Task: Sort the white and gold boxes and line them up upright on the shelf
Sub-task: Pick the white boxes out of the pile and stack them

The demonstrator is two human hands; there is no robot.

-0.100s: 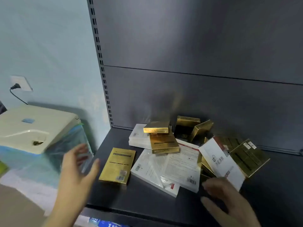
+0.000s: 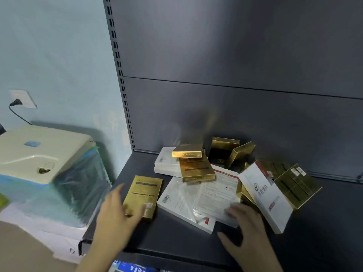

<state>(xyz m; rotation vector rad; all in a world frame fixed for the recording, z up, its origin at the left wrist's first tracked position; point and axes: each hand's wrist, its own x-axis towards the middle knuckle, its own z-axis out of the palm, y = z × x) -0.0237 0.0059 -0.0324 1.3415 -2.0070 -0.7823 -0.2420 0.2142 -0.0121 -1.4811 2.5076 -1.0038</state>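
Observation:
A jumbled pile of white and gold boxes lies on the dark shelf (image 2: 176,238). One gold box (image 2: 144,193) lies flat at the left of the pile, and my left hand (image 2: 115,218) hovers open over its near left corner. Flat white boxes (image 2: 182,201) fill the middle, with a gold box (image 2: 196,168) stacked on top and another (image 2: 187,151) above that. My right hand (image 2: 249,234) is spread open at the near edge of the white boxes. A white box (image 2: 265,195) leans against a tilted gold box (image 2: 296,185) at the right. More gold boxes (image 2: 241,152) lean at the back.
The grey shelf back panel (image 2: 235,105) rises behind the pile, with a slotted upright (image 2: 119,75) at its left. A cream appliance (image 2: 39,152) wrapped in clear plastic stands left of the shelf. A wall socket (image 2: 21,99) with a plugged cable is above it.
Both hands have moved forward toward the pile: the left one now reaches the flat gold box, the right one reaches the edge of the white boxes.

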